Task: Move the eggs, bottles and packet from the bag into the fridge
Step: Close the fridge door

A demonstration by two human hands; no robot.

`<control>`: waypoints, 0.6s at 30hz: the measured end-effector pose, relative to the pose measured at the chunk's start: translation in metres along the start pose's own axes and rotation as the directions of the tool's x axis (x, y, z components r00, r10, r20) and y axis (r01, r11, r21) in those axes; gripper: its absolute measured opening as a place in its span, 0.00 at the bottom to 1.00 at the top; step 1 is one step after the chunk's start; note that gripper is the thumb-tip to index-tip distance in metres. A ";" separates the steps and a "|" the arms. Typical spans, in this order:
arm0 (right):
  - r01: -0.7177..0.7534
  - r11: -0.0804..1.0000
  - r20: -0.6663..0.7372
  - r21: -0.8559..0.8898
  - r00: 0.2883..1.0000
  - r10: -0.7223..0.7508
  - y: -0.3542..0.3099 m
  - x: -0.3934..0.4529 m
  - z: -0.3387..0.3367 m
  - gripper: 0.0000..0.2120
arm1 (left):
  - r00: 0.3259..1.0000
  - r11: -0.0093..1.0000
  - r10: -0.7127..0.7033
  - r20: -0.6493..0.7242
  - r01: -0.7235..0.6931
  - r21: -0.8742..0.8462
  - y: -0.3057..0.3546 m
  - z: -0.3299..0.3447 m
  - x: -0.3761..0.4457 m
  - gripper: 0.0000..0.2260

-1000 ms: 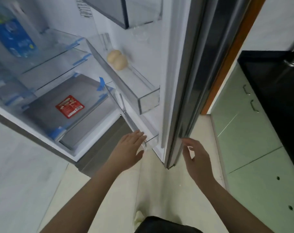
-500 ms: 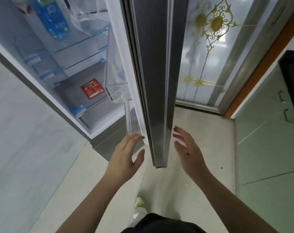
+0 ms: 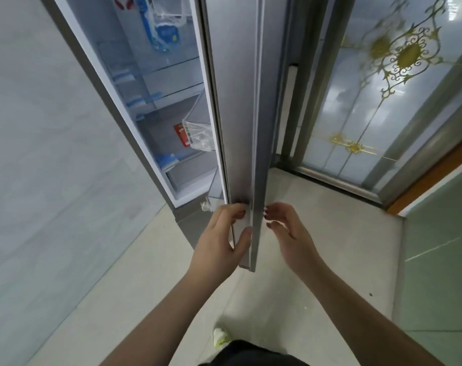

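Fridge door (image 3: 237, 101) swings further shut, gap narrower than a moment ago.
Left hand (image 3: 222, 231) pinches its edge; right hand (image 3: 288, 231) hovers, loosely apart — push evenly, fingers clear.

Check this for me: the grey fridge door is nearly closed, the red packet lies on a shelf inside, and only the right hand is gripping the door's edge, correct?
Not quite. In the head view it is the left hand that grips the edge of the grey fridge door; the right hand hovers beside it with fingers loosely curled. The red packet does lie on a shelf inside.
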State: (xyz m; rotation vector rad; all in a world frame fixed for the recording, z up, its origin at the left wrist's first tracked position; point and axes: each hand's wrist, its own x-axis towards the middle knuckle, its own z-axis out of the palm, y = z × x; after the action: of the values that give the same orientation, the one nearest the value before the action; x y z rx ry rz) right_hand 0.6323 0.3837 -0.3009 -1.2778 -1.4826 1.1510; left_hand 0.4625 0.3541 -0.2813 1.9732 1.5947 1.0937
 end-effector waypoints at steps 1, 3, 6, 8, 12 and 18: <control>-0.008 1.000 0.015 0.000 1.000 0.008 -0.003 0.005 0.007 0.19 | 0.999 1.000 -0.014 -0.029 0.014 0.000 -0.004 -0.005 0.003 0.16; -0.020 1.000 0.042 -0.014 0.999 0.020 -0.010 0.014 0.023 0.19 | 0.997 0.999 -0.033 -0.075 0.033 -0.002 -0.014 -0.016 0.006 0.15; 0.000 0.996 0.129 -0.094 0.992 0.012 -0.022 0.027 0.047 0.17 | 0.988 0.996 -0.085 -0.131 0.078 -0.053 -0.029 -0.032 0.012 0.16; 0.043 0.981 0.189 -0.188 0.982 -0.007 -0.027 0.040 0.061 0.15 | 0.976 0.988 -0.138 -0.171 0.123 -0.095 -0.041 -0.042 0.018 0.17; 0.220 0.906 0.240 -0.361 0.961 -0.138 -0.044 0.067 0.081 0.17 | 0.944 0.976 -0.208 -0.257 0.182 -0.121 -0.069 -0.066 0.035 0.18; 0.666 0.488 0.229 -0.565 0.694 -0.683 -0.077 0.118 0.113 0.26 | 0.892 0.948 -0.312 -0.328 0.267 -0.174 -0.101 -0.097 0.062 0.18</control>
State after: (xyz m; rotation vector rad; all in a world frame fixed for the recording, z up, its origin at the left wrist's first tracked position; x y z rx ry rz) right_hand 0.4921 0.4837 -0.2476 -0.8915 -2.1688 0.0879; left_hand 0.3271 0.4239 -0.2716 1.4532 1.8742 1.4381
